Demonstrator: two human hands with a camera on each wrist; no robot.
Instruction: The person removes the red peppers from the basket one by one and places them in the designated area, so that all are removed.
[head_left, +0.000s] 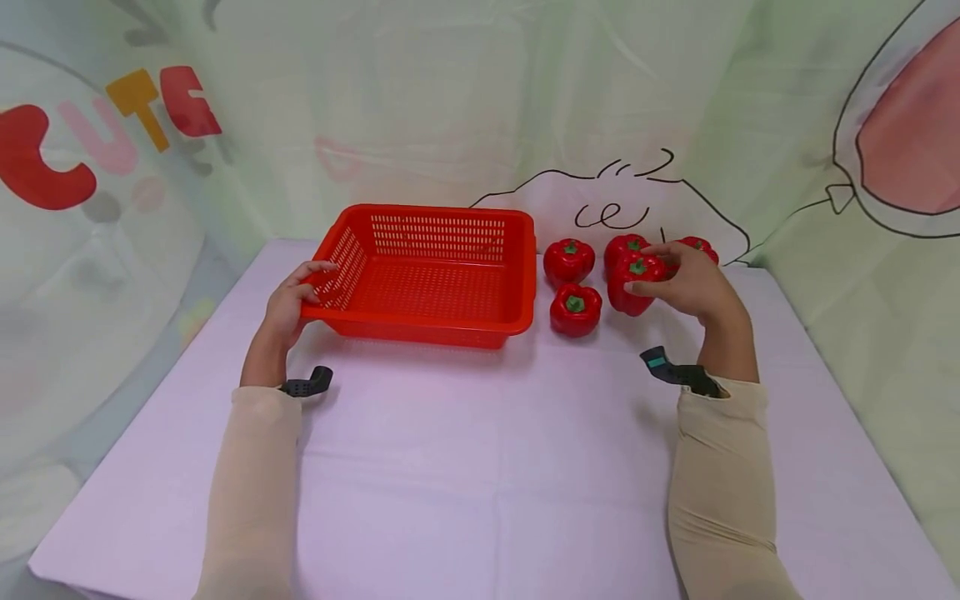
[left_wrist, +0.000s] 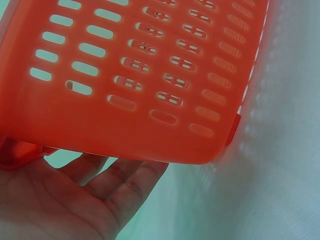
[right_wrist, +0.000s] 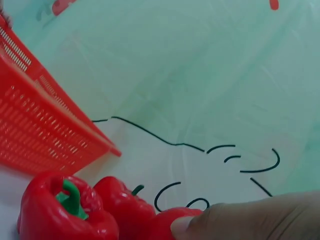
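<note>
A red plastic basket with slotted walls stands left of the middle, nothing inside it. My left hand grips its left rim; the left wrist view shows the fingers against the slotted end wall. To the basket's right is a group of several red bell peppers with green stems. My right hand holds the front right bell pepper between thumb and fingers. In the right wrist view the thumb lies on a red pepper at the bottom edge.
Other bell peppers stand close by: one nearest the basket, one in front of it, one behind the held pepper and one partly behind my right hand. A printed cloth backdrop rises behind the white table.
</note>
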